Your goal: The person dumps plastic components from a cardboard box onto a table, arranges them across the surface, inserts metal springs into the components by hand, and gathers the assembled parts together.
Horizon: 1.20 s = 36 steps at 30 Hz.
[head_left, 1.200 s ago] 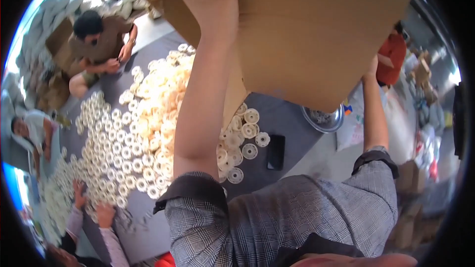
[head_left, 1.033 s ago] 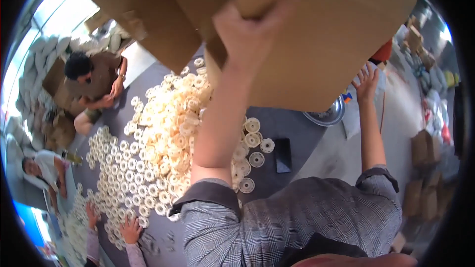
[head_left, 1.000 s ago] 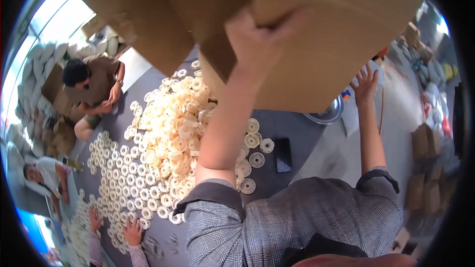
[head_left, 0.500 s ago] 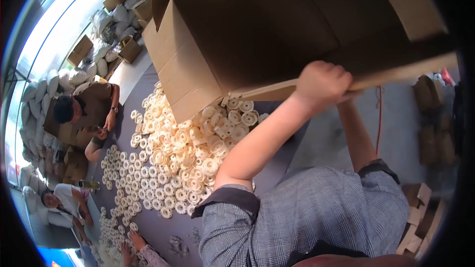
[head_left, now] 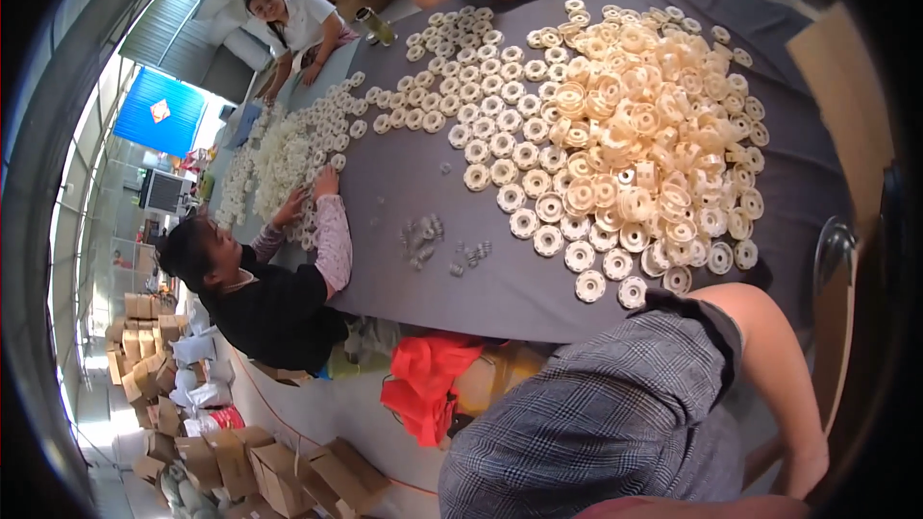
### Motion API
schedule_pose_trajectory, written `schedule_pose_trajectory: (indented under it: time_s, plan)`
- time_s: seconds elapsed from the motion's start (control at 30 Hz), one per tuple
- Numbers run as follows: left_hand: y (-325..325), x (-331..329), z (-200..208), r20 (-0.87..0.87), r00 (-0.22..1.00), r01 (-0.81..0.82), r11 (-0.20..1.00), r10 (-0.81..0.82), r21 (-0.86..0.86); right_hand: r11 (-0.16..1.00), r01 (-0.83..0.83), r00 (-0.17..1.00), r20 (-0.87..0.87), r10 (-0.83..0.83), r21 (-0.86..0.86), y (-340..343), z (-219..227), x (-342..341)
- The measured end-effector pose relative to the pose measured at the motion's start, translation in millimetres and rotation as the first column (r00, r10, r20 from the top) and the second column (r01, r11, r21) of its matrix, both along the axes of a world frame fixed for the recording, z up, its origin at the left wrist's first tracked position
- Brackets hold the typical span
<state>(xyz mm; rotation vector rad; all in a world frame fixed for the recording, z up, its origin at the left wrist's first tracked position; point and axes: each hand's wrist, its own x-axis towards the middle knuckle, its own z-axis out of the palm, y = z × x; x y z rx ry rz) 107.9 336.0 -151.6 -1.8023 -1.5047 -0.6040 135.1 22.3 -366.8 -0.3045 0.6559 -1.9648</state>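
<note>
We no longer see the cardboard box (head_left: 846, 106) overhead; it now stands at 3 o'clock beside the heap of cream plastic rings (head_left: 635, 144) on the grey table (head_left: 404, 173). Our right arm (head_left: 779, 365) reaches down at 4 o'clock; we cannot tell either hand's grip.

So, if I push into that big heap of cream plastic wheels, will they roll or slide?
The wheels look light and hard, so the loose heap would likely slump and spread. Those lying flat on the grey tabletop should slide; any on edge may roll.
</note>
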Motion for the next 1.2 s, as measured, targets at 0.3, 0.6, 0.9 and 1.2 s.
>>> schedule_pose_trajectory:
  time_s: [0.3, 0.6, 0.9, 1.2]
  plan:
    - [81.7, 72.7, -54.5, 0.121, 0.958, 0.282, 0.931, -0.261, -0.229, 0.597, 0.655, 0.713, -0.120, -0.690, 0.463, 320.1, -40.1, -12.6]
    - [114.2, 118.0, -88.6, 0.330, 0.882, 0.435, 0.848, -0.335, -0.303, -0.190, 0.683, 0.130, -0.374, -0.918, 0.706, 543.5, 14.9, 195.1]
    - [133.3, 85.2, -130.1, 0.267, 0.958, -0.116, 0.993, 0.103, 0.036, 0.135, 0.484, 0.649, -0.251, -0.719, 0.865, 516.0, -46.0, 73.4]
    - [-99.9, 83.4, -180.1, 0.860, 0.234, -0.296, 0.876, 0.453, -0.380, 0.275, 0.210, 0.964, -0.152, -0.217, 0.938, 387.5, -108.2, 9.0]
